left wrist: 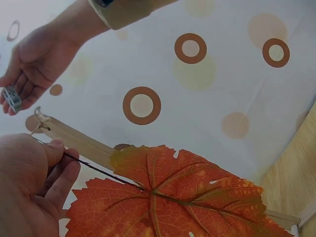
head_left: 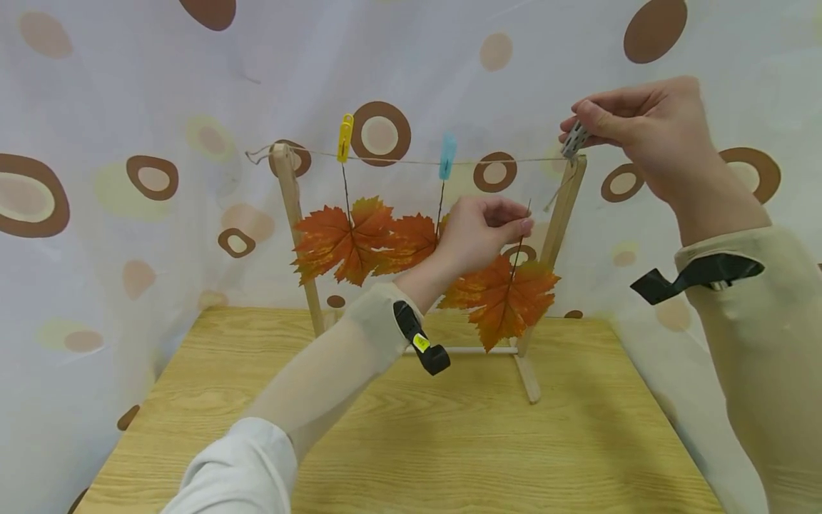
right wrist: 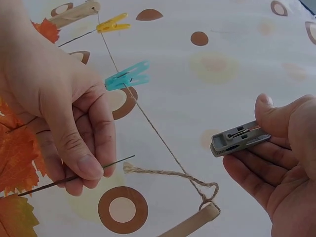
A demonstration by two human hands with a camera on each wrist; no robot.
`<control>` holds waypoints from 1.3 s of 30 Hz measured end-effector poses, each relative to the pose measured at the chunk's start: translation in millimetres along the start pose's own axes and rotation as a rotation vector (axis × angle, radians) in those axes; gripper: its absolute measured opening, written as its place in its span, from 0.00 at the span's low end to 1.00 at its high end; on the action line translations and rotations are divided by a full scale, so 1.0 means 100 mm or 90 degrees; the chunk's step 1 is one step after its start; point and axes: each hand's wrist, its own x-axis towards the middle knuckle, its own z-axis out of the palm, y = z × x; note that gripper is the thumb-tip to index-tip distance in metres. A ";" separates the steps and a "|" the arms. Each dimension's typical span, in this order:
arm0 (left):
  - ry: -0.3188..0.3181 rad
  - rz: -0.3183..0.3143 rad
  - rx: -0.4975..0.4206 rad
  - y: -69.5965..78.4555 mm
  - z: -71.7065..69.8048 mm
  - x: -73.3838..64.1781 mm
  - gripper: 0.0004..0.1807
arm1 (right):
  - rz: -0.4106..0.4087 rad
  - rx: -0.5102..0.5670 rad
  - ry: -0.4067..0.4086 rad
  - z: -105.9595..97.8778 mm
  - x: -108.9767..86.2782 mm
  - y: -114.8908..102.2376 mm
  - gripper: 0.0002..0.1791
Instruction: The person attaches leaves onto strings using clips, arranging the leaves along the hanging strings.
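My left hand (head_left: 484, 232) pinches the dark stem of an orange maple leaf (head_left: 507, 296), which hangs below the fingers with the stem tip poking out above them. In my right hand (head_left: 655, 135) a grey clothespin (right wrist: 239, 138) is held between thumb and fingers, close to the top of the right post. A twine line (right wrist: 158, 133) runs between two wooden posts. On it a yellow clothespin (head_left: 345, 138) and a blue clothespin (head_left: 447, 157) each hold a leaf by its stem: the left leaf (head_left: 347, 239) and the middle leaf (head_left: 411, 243), partly hidden by my left hand.
The wooden frame's right post (head_left: 561, 214) and left post (head_left: 297, 221) stand on a wood-grain table (head_left: 449, 442). A white crossbar (head_left: 472, 350) joins them low down. Behind hangs a spotted cloth (head_left: 411, 57). A loose twine end (right wrist: 153, 171) dangles from the right post's knot.
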 end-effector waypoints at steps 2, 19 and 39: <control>0.004 -0.001 -0.010 0.01 0.01 0.02 0.10 | 0.002 -0.013 0.001 0.03 0.03 0.00 0.16; 0.082 -0.003 -0.070 0.17 0.10 0.21 0.10 | 0.019 -0.077 0.012 0.15 0.18 0.03 0.16; 0.158 -0.020 -0.079 0.19 0.19 0.32 0.07 | 0.060 -0.112 0.018 0.25 0.22 0.14 0.17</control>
